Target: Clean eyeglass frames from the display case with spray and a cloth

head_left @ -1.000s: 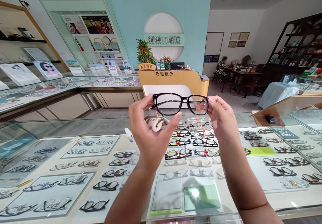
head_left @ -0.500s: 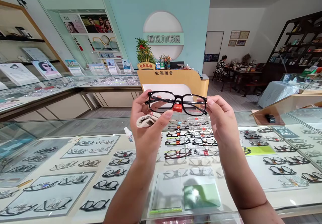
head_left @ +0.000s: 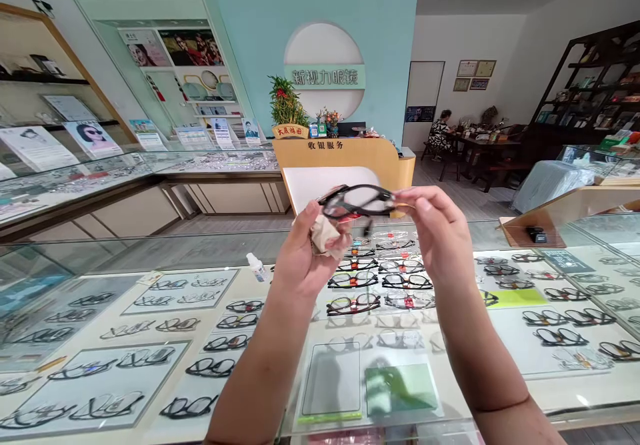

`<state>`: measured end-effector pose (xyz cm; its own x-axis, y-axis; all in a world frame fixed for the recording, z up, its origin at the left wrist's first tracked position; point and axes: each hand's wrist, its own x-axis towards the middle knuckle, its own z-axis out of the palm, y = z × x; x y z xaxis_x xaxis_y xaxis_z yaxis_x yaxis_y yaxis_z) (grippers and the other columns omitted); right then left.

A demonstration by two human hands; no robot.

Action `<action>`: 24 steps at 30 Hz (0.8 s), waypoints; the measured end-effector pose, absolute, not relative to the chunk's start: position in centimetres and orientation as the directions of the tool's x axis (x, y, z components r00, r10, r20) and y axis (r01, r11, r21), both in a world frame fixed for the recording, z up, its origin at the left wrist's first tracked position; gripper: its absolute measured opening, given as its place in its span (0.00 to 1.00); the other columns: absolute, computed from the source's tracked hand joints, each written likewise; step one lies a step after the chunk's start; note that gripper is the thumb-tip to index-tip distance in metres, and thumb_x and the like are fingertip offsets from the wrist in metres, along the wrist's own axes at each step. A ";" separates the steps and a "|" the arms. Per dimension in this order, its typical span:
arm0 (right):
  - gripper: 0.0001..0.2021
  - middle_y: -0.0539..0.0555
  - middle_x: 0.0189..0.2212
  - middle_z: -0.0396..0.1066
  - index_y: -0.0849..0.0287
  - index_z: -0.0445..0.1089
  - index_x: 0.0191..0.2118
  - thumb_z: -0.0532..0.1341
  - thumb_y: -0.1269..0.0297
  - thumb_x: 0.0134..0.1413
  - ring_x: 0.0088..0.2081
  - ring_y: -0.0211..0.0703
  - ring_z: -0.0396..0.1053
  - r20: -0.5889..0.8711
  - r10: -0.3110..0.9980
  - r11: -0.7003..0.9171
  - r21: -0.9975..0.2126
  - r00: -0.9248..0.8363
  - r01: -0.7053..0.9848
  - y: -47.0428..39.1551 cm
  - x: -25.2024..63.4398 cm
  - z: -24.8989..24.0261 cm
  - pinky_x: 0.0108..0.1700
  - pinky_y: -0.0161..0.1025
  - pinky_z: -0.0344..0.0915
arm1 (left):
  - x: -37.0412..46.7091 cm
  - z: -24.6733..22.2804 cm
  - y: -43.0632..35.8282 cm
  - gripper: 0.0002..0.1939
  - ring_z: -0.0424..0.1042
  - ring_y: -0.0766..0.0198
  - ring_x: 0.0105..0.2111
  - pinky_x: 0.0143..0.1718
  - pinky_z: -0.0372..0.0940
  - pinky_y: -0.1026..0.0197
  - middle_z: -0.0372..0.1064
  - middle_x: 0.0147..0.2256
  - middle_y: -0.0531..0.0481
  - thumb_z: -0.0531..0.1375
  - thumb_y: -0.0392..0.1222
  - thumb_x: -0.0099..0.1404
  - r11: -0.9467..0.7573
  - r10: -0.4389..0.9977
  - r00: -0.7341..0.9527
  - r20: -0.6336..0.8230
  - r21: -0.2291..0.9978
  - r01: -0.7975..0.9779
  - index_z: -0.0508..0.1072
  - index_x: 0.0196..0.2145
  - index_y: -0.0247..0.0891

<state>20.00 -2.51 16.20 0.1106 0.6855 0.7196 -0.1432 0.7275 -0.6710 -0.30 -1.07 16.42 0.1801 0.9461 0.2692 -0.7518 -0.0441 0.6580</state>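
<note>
A pair of black-framed eyeglasses (head_left: 367, 186) is held up above the glass counter, turned at an angle and slightly blurred. My right hand (head_left: 443, 235) pinches it at its right end between thumb and fingers. My left hand (head_left: 303, 258) is closed on a crumpled beige cloth (head_left: 325, 235), with the thumb up beside the left end of the glasses. Whether the left fingers also grip the frame, I cannot tell. Below both hands, several display glasses (head_left: 353, 279) with red tags lie in rows.
A glass display counter (head_left: 270, 358) runs across the front, with more glasses on both sides. On it stands a small white bottle (head_left: 256, 268). Behind are a wooden reception desk (head_left: 350, 155) and another showcase (head_left: 215, 163). A person (head_left: 441, 135) sits far back at a table.
The glasses have turned from facing me squarely to an angled, tilted pose. My left hand has rotated and shifted right, its thumb leaving the lower rim, and the cloth has come up near the lens.
</note>
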 end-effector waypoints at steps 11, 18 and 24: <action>0.08 0.50 0.58 0.84 0.42 0.85 0.51 0.71 0.60 0.69 0.63 0.54 0.77 0.950 0.244 0.916 -0.160 -0.194 0.369 -2.1 20.4 16.5 0.69 0.61 0.72 | 2.2 15.0 -0.5 0.11 0.74 0.67 0.26 0.20 0.58 0.71 0.79 0.30 0.50 0.75 0.43 0.65 0.450 0.843 0.537 0.029 0.507 -0.735 0.79 0.37 0.37; 0.06 0.50 0.52 0.86 0.43 0.85 0.46 0.72 0.63 0.67 0.59 0.54 0.80 0.959 0.216 0.934 -0.149 -0.182 0.325 -2.6 20.9 16.4 0.62 0.59 0.77 | 3.4 13.7 -0.5 0.24 0.66 0.71 0.23 0.19 0.52 0.71 0.71 0.27 0.54 0.79 0.57 0.60 0.541 0.740 0.672 -0.016 0.608 -0.581 0.74 0.34 0.37; 0.06 0.53 0.48 0.86 0.45 0.86 0.45 0.72 0.65 0.67 0.52 0.52 0.82 0.954 0.252 0.938 -0.199 -0.164 0.284 -2.8 20.9 16.2 0.56 0.53 0.79 | 4.6 5.9 1.3 0.40 0.45 0.75 0.17 0.17 0.41 0.68 0.58 0.21 0.58 0.76 0.78 0.47 0.440 0.374 0.927 0.040 0.872 -0.215 0.76 0.35 0.36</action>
<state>20.87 -2.81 16.16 -0.1640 0.2519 0.9538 0.2841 0.9380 -0.1988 4.59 1.31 5.90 0.9266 0.3739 0.0402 -0.2153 0.4398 0.8719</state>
